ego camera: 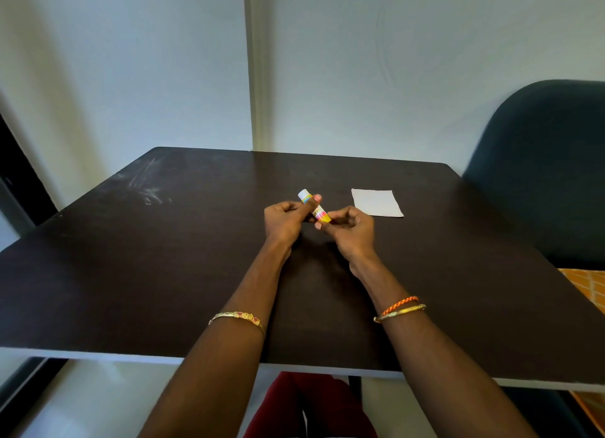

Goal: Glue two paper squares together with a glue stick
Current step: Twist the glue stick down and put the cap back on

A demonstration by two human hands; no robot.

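While both hands meet over the middle of the table (137,273), what matters to me is how the glue stick (315,208) lies between them. Its long axis runs on a slant, the white end pointing up and away to the left, the yellow end down toward the right. My left hand (284,223) is curled round the upper half, thumb laid across the barrel just under the white end, so that end pokes out past the fingers. My right hand (350,228) is curled as well, its fingertips pinching the yellow lower end. Neither hand is slack; both have hold of the same stick, one at each end, and it is off the tabletop.

I judge this to be the uncapping or twist-up step: with a grip at either end, the coming move would be a pull or turn along that slanted axis. Which end is the cap I cannot tell for certain.

Lying flat on the table is the white paper (377,202), beyond and to the right of my right fingers and clear of them, so the right hand is the nearer one. I see one sheet outline only; whether two squares are stacked there I cannot tell.
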